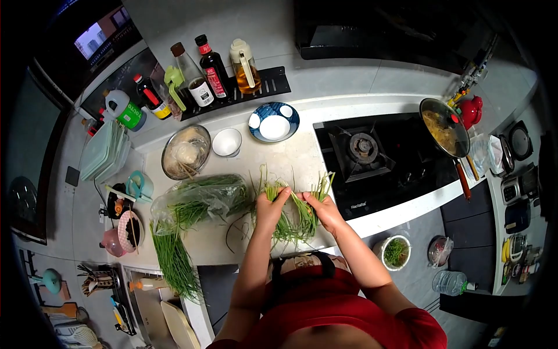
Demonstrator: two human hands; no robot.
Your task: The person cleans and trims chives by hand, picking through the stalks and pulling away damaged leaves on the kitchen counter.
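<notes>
Over the front of the counter, my left hand (269, 207) is closed around the pale stem ends of some chives (290, 228). My right hand (324, 212) also grips chives, its thumb and fingers pinched close to the left hand's. Long green leaves hang below and between both hands. Left of them lies a clear plastic bag (229, 192) with more chives inside. A thick bunch of chives (173, 264) spills from the bag's open end over the counter edge.
Behind my hands stand a blue patterned bowl (254, 135), a white bowl (226, 142) and a metal bowl (170, 164). A gas stove (363, 198) sits right, with a lidded pan (440, 125). A bin (383, 251) with green scraps stands on the floor.
</notes>
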